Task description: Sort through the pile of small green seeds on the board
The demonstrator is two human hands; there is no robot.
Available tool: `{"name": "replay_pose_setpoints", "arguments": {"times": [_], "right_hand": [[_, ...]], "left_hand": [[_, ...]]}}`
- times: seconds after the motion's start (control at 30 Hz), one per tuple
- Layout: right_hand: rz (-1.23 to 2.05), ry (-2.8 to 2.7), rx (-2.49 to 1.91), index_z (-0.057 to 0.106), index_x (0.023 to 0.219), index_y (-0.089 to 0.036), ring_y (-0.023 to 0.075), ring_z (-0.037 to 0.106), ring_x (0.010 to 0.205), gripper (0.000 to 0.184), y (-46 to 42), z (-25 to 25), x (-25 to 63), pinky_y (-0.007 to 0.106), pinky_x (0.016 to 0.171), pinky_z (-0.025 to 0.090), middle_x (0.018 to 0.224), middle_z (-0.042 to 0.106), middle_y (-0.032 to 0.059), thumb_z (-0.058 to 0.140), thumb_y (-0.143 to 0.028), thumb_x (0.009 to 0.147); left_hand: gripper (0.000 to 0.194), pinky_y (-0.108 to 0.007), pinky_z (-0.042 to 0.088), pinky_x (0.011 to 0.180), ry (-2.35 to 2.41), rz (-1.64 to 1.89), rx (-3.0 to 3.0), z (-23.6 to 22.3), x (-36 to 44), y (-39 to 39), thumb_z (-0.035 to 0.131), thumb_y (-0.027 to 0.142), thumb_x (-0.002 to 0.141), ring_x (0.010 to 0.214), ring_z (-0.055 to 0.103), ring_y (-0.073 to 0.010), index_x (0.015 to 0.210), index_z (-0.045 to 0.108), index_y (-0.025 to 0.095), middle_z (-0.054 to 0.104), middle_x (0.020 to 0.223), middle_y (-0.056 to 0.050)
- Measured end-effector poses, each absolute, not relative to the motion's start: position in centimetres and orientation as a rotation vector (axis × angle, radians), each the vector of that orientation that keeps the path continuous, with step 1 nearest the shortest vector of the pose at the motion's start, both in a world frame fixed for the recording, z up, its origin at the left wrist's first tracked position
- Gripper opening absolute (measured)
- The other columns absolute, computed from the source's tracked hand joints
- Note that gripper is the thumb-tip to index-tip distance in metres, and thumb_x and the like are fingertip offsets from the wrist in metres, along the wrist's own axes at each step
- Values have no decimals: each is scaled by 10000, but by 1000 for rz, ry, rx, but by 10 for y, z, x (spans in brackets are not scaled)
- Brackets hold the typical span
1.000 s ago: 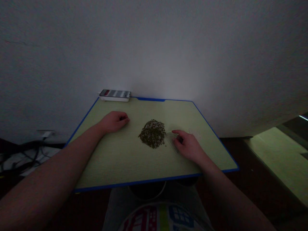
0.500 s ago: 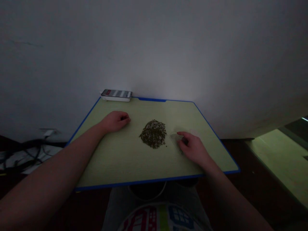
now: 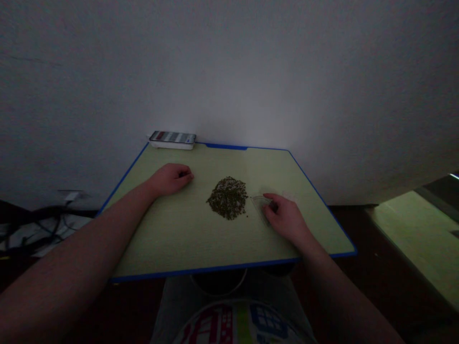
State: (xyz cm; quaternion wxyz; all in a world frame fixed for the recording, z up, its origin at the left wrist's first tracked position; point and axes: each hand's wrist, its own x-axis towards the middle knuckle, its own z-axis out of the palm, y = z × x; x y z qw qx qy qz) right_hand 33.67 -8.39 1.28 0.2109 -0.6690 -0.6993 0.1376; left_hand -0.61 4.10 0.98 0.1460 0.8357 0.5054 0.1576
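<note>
A heap of small green-brown grains (image 3: 228, 198), like beans or seeds, lies mid-table. Left of it, my left hand (image 3: 172, 179) rests on the tabletop in a loose fist; nothing shows between its fingers. My right hand (image 3: 285, 215), on the other side, has thumb and fingers closed on a clear flat plastic piece (image 3: 258, 201). Its faint curved, marked edge looks like a protractor; the rest is hidden under the hand. The left edge of this piece is close to the heap. One stray grain (image 3: 247, 216) sits just right of the heap.
The pale table (image 3: 172, 243) has a blue rim and stands against a grey wall (image 3: 229, 71). At its back left corner a phone (image 3: 172, 137) lies on a white box (image 3: 172, 145). Dark cables (image 3: 39, 227) lie at the left. The light is dim.
My right hand and the clear plastic piece have shifted slightly left, toward the heap. A grain now shows by the piece's upper left tip. My left hand keeps its place.
</note>
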Motion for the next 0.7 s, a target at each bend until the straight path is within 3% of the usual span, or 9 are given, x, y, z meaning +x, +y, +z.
{"name": "replay_pose_setpoints", "arguments": {"times": [0.33, 0.7], "right_hand": [[368, -1975, -1863, 602, 1222, -109, 164, 575, 580, 419, -80, 16, 337, 283, 577, 407, 674, 667, 36, 499, -262, 846], [39, -2040, -2082, 609, 1235, -132, 246, 658, 750, 429, -71, 23, 348, 334, 671, 449, 799, 721, 106, 488, -291, 855]], "left_hand": [[350, -258, 319, 548, 1472, 444, 2410, 11, -5, 41, 433, 452, 820, 569, 485, -133, 737, 613, 164, 557, 605, -5], [345, -263, 331, 552, 1464, 446, 2421, 13, -4, 39, 433, 446, 810, 577, 496, -143, 746, 621, 163, 573, 613, -12]]}}
